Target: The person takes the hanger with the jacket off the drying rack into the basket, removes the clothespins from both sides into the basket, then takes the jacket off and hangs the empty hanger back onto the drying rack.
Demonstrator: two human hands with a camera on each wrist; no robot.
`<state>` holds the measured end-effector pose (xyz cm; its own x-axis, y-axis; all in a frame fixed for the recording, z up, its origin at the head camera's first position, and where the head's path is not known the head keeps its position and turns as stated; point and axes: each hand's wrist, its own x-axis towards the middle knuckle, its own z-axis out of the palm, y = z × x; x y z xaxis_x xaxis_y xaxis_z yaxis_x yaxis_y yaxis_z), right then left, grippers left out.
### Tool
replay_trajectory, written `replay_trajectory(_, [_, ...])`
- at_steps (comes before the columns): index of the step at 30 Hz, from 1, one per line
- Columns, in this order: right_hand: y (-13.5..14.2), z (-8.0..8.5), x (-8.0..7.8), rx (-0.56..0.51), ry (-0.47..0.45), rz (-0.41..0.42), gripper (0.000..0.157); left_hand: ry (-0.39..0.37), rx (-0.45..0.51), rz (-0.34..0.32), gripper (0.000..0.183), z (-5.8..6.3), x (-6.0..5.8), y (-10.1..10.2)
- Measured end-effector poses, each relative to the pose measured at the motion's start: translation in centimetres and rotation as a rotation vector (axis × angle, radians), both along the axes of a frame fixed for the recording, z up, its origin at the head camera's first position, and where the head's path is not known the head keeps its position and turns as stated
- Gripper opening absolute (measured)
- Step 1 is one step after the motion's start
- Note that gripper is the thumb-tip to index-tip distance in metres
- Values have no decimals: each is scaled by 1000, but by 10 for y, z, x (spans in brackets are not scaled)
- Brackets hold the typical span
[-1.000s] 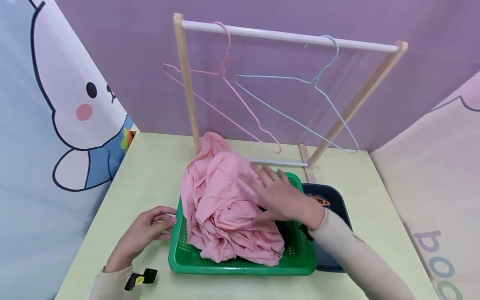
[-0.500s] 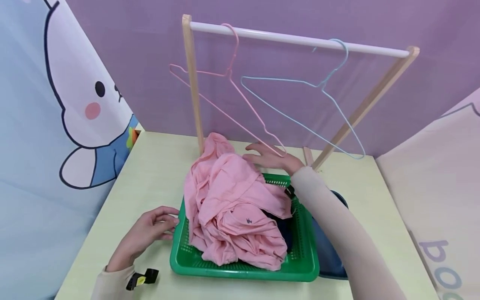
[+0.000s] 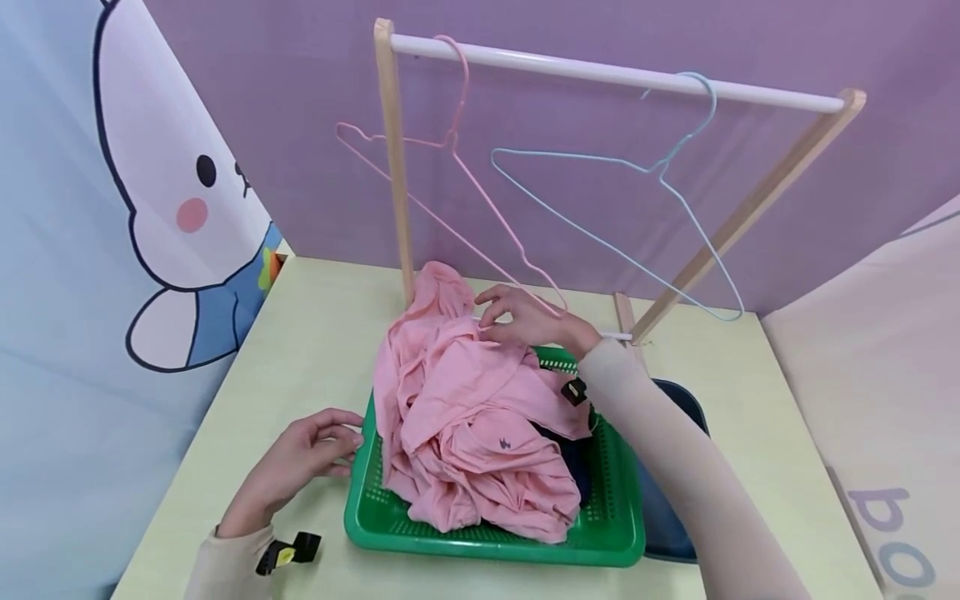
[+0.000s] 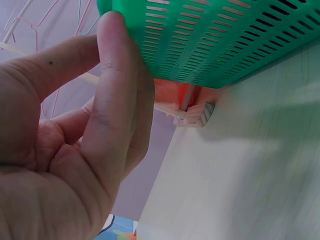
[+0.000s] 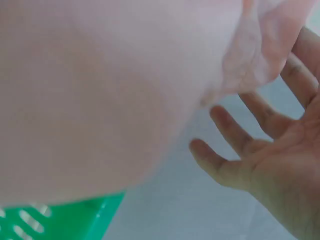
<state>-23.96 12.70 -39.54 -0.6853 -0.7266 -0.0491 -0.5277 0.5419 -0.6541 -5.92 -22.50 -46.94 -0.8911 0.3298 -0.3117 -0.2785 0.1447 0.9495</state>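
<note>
A heap of pink clothing, with a small dark mark on it, fills the green plastic basket and spills over its far left corner. Something dark blue shows beneath it. My left hand rests at the basket's left rim; in the left wrist view a fingertip touches the green rim. Over the far side of the pile, my right hand reaches with thumb and fingers at the pink cloth. The right wrist view shows its fingers spread and loosely bent beside the hanging fabric.
A rack with wooden posts and a white rod stands behind the basket. From it hang a pink hanger and a light-blue hanger. A dark blue bin sits right of the basket, partly behind my right arm.
My right hand has moved from above the basket's right part to the pile's far side, then in toward the cloth. The left hand stays at the rim. The head view has shifted slightly.
</note>
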Motion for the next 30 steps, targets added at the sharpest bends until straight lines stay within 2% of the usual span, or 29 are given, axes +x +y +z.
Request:
replay_trajectory(3, [6,1,20,-79,82,9,7,-4,-1,-4,44,1,-1,1])
replay_trajectory(5, [11,2,37,-100,137,9,11,-4,-5,-5,44,2,-1,2])
replay_trajectory(9, [23,5,73,-105,340,30,13,-1,-18,-2,44,3,-2,3])
replay_trajectory(12, [33,8,99,-84,539,59,9,0,-22,-2,44,4,-2,3])
replay_trajectory(14, [37,11,115,-57,636,77,9,0,-23,0,44,4,-2,3])
replay_trajectory(16, [40,11,129,-7,704,91,10,-1,-25,2,43,3,-2,3])
replay_trajectory(18, [42,10,142,69,735,101,10,-4,-26,6,43,4,-2,2])
replay_trajectory(20, [44,7,153,157,719,113,8,-6,-25,8,43,4,-1,2])
replay_trajectory(22, [45,4,161,256,661,124,12,-7,-24,10,44,4,-1,2])
replay_trajectory(26, [43,-1,169,415,457,141,32,-2,-21,6,43,4,0,1])
replay_trajectory(30, [36,-3,169,499,284,146,48,-1,-13,1,42,4,1,1])
